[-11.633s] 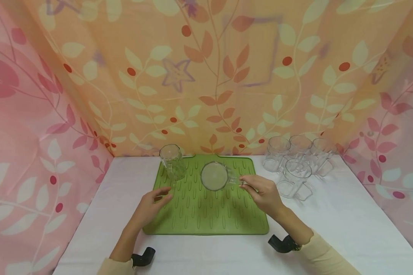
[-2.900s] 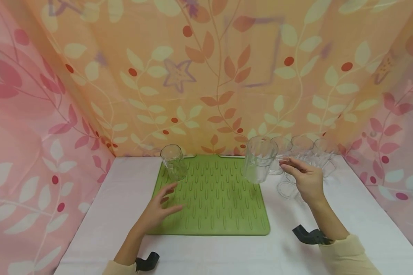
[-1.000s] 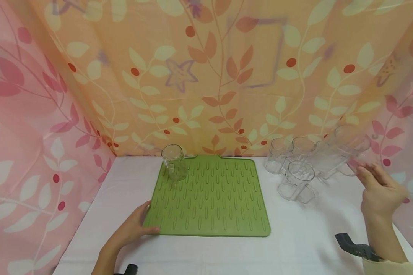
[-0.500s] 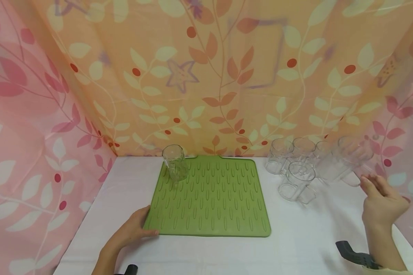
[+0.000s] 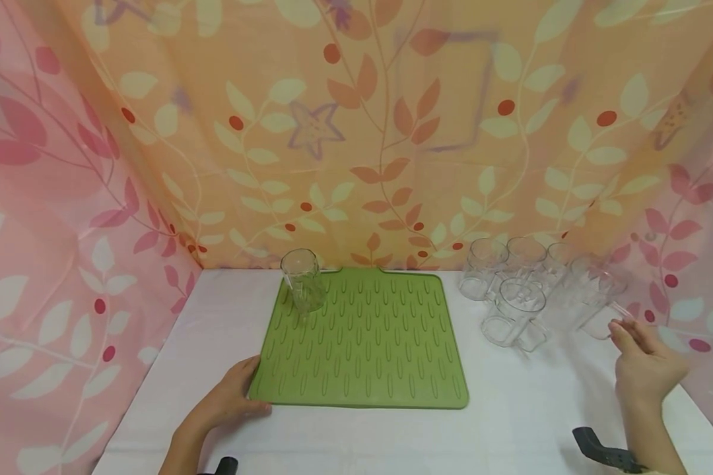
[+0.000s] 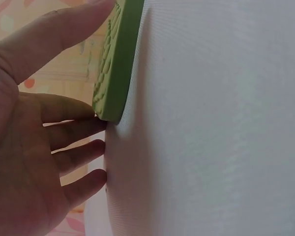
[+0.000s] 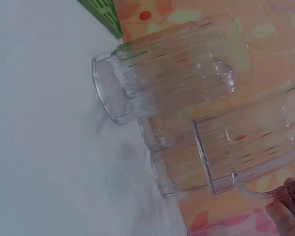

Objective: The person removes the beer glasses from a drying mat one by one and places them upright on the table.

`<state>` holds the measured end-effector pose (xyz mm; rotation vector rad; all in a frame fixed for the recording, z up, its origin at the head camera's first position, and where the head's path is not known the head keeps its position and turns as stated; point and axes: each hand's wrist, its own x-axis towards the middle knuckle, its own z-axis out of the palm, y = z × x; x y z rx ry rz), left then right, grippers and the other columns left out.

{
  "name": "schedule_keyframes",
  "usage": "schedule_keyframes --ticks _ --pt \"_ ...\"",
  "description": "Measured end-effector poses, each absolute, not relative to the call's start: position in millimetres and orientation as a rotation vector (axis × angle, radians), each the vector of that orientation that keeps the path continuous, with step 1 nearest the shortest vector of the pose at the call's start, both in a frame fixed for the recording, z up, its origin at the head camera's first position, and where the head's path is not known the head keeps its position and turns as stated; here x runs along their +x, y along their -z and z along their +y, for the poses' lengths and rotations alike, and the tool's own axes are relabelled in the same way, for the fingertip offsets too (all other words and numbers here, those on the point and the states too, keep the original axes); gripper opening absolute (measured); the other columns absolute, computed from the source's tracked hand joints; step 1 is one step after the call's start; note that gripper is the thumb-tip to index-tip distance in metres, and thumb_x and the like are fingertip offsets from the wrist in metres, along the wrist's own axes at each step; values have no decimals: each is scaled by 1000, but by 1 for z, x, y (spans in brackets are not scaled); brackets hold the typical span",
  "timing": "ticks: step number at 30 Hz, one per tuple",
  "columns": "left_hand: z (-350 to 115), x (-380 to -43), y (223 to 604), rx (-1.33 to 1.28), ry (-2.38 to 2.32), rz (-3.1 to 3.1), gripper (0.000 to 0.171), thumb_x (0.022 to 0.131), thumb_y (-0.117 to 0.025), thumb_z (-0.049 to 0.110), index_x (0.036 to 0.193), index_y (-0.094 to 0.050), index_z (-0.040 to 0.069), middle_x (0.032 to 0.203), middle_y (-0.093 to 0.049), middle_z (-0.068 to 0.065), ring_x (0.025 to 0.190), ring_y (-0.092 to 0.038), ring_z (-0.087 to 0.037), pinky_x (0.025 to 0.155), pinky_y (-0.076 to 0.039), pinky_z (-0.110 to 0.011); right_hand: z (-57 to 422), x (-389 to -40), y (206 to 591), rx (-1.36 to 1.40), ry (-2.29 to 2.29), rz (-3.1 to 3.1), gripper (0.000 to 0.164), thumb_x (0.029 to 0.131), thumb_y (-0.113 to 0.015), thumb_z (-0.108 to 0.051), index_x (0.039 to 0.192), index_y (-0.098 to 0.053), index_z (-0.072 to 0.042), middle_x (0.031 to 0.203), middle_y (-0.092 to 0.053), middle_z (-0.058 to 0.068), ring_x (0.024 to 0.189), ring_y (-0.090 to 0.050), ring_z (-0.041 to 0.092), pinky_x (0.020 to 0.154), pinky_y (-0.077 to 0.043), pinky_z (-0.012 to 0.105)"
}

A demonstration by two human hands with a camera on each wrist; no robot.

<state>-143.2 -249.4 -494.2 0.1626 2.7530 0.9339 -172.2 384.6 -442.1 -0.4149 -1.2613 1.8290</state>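
Note:
My right hand (image 5: 650, 359) pinches the handle of a clear glass mug (image 5: 597, 284) at the right end of a group of mugs. In the right wrist view, that held mug (image 7: 250, 140) appears raised off the white table; how far is hard to tell. My left hand (image 5: 228, 392) rests at the front left corner of a green ribbed mat (image 5: 362, 343), its fingers along the left side and its thumb by the front edge. The left wrist view has the thumb against the mat (image 6: 120, 64) and the fingertips touching the tabletop. Another glass mug (image 5: 304, 280) stands on the mat's back left corner.
Several clear mugs stand close together at the back right, a front one (image 5: 515, 313) nearest me and another (image 5: 481, 270) at the group's left. The white tabletop (image 5: 392, 439) meets patterned cloth (image 5: 356, 165) at the back and both sides.
My right hand has carried the mug from over the mat to the far right, then lowered it slightly. My left hand has come down to the mat's front left corner and stayed there.

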Motion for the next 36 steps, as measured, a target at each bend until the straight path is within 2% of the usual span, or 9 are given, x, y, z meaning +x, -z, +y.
schedule_keyframes --ticks 3,11,21,29,36 --pt "-249 -143 493 156 -926 2750 110 63 -90 29 145 -30 -14 149 -35 -32 140 -28 -52 114 -26 -64 383 -172 451 -428 -1798 -1310 30 73 -77 11 102 -74 4 74 -75 -6 63 -70 2 63 -55 11" --pt "-246 -142 489 157 -888 2781 104 64 -89 25 144 -34 -12 148 -37 -31 139 -30 -52 113 -28 -64 378 -172 468 -556 -1767 -1463 28 77 -75 8 100 -77 -8 71 -73 -15 66 -68 -4 65 -53 5" --pt "-244 -141 489 130 -877 2798 97 65 -87 17 143 -37 -12 149 -39 -27 139 -32 -49 114 -28 -62 372 -176 484 -607 -1755 -1500 24 78 -76 6 97 -77 -8 68 -72 -17 64 -67 -6 62 -51 3" --pt "-245 -142 490 94 -864 2792 96 67 -87 21 144 -37 -10 150 -39 -25 140 -31 -47 114 -28 -62 370 -178 494 -625 -1721 -1546 26 78 -76 5 88 -78 -18 68 -71 -19 64 -66 -7 62 -50 2" --pt "-246 -142 490 92 -856 2799 95 67 -87 22 143 -38 -10 150 -40 -26 140 -32 -48 114 -28 -62 368 -181 498 -616 -1653 -1614 24 79 -76 4 94 -78 -14 69 -70 -22 66 -65 -8 62 -49 1"
